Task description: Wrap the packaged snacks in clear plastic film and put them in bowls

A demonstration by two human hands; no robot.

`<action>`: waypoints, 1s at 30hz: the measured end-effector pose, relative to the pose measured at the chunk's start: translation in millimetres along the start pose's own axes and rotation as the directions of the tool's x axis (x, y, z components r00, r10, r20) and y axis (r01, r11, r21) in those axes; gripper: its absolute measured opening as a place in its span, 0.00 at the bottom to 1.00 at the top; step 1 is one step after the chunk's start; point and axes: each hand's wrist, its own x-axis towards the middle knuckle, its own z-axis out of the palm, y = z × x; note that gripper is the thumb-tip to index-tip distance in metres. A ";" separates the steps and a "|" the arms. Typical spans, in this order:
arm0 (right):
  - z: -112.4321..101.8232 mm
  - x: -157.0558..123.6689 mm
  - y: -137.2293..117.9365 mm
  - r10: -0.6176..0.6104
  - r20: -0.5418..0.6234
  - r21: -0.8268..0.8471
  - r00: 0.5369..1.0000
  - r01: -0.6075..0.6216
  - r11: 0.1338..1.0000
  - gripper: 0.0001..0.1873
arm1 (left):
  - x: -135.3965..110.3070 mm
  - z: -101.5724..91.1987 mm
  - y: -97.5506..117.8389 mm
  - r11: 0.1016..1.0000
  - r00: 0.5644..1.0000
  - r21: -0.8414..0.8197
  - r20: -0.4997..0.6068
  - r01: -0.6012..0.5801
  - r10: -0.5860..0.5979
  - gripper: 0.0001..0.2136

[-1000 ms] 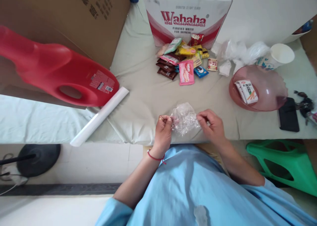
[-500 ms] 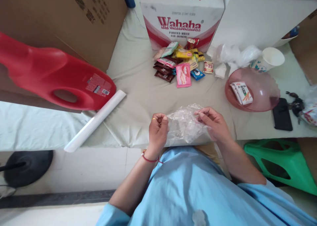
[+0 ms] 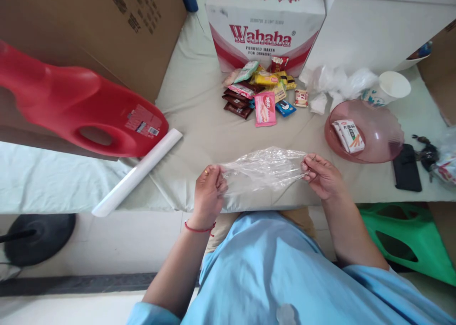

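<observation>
A clear, crinkled sheet of thin plastic, perhaps a bag (image 3: pixel 265 170), is stretched sideways between my two hands above the table's front edge. My left hand (image 3: pixel 209 192) pinches its left end, fingers closed. At the opposite end, my right hand (image 3: pixel 323 176) grips the plastic between thumb and fingers. Beyond the plastic lies a heap of small wrapped snacks, with a pink wafer packet (image 3: pixel 265 109) at its front. To the right, a translucent pink bowl (image 3: pixel 383 135) holds white snack packets (image 3: pixel 349 136).
A red jug (image 3: pixel 81 111) and a white roll (image 3: pixel 138 172) lie left. Behind the snacks stands a Wahaha carton (image 3: pixel 265 16). Crumpled clear plastic (image 3: pixel 331 80), a paper cup (image 3: pixel 390 87), a black phone (image 3: pixel 406 168) and keys (image 3: pixel 427 155) are right. A green stool (image 3: pixel 409 239) stands below.
My hands have moved apart, the left one leftward and the right one rightward. The bunched plastic between them is now pulled out wider.
</observation>
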 end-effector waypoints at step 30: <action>-5.0 7.6 14.4 -0.266 -0.092 -0.015 0.960 0.266 0.964 0.18 | -1.8 20.2 -19.8 0.825 0.928 0.459 -0.002 -0.331 0.373 0.16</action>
